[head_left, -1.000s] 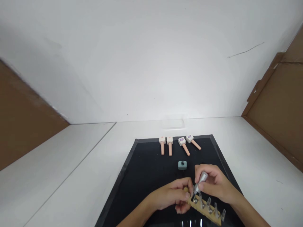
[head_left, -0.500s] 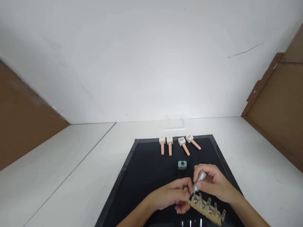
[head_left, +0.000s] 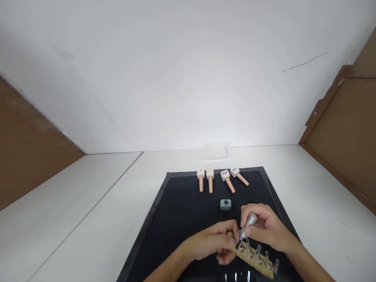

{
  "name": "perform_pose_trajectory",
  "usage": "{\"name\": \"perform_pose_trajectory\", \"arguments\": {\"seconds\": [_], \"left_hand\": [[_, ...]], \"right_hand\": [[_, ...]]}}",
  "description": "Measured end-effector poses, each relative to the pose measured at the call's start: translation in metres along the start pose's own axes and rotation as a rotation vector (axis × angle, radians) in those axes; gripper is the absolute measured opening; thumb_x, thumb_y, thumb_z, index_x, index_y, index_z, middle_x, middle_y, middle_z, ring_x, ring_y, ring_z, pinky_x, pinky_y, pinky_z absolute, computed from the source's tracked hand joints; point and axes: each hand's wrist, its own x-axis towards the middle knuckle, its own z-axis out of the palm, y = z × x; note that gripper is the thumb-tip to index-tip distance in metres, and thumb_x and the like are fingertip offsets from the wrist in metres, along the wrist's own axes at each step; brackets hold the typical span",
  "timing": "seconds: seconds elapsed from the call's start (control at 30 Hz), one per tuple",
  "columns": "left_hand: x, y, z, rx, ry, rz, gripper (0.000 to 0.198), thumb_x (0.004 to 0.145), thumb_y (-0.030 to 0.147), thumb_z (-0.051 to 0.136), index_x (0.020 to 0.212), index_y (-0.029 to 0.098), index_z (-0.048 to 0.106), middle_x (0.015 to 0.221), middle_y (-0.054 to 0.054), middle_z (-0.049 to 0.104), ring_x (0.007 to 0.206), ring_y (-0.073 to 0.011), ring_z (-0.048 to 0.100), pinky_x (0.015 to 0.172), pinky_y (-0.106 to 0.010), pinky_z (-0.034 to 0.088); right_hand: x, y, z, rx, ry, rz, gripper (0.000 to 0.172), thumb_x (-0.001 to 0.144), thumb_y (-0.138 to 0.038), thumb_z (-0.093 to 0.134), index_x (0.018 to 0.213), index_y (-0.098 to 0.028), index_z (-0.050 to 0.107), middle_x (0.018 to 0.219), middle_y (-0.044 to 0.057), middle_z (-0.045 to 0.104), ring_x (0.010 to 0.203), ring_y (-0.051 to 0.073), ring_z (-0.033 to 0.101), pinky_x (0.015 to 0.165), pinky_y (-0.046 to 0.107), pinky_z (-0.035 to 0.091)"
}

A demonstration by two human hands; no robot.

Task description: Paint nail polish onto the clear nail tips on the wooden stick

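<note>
Head view: your left hand (head_left: 216, 239) grasps the far-left end of a tan strip (head_left: 255, 263), thumb on top, other fingers curled round and under. Your right hand (head_left: 266, 228) pinches a grey brush handle (head_left: 250, 222) between thumb and fingers, slanted down-left, dark brush end right by the left thumb at the strip's leftmost clear tip. Can't tell if bristles touch it.

Strip sits low over the black mat (head_left: 179, 211), between and below your hands, running diagonally down to the right. It's long, narrow, tan, with a row of shiny round metal studs (head_left: 242, 248) and clear tapered tips (head_left: 267, 259) sticking up, some leaning. Handle is smooth, silvery grey.

Ahead of your hands on the mat: a small teal bottle (head_left: 225, 205), dark round opening facing up, no cap on. Farther back lie four whitish bottles with peach caps: left pair (head_left: 209, 174) nearly parallel, right pair (head_left: 225, 174) angled, purple labels. White tabletop (head_left: 100, 227) around the mat.

Hard to see: strip's left end is mostly covered by your left fingers; leftmost tip partly blocked by hand and brush; bristles tiny, blurry. Bottle lettering unreadable. Forearms and mat's near edge cut off by the frame bottom.
</note>
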Motion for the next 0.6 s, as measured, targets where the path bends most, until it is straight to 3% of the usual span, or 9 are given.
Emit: {"name": "perform_pose_trajectory", "arguments": {"seconds": [0.33,0.6], "left_hand": [[-0.0017,-0.0048,-0.0008,-0.014,-0.016,0.019,0.041,0.063,0.046,0.073,0.077,0.018,0.046,0.045,0.008,0.051,0.037,-0.0052,0.041,0.036,-0.017,0.022],[-0.0013,0.0002,-0.0002,-0.013,-0.004,-0.008,0.046,0.061,0.047,0.074,0.081,0.018,0.045,0.048,0.007,0.055,0.037,-0.005,0.041,0.037,-0.017,0.023]], "right_hand": [[0.003,-0.0004,-0.0025,-0.044,0.202,0.075,0.033,0.075,-0.049,0.065,0.065,-0.019,0.057,0.057,-0.003,0.047,0.05,0.011,0.036,0.047,0.024,0.03],[0.0011,-0.0006,-0.0023,0.015,0.009,0.022,0.032,0.076,-0.048,0.066,0.07,-0.017,0.061,0.057,-0.004,0.046,0.05,0.01,0.035,0.049,0.025,0.028]]}}
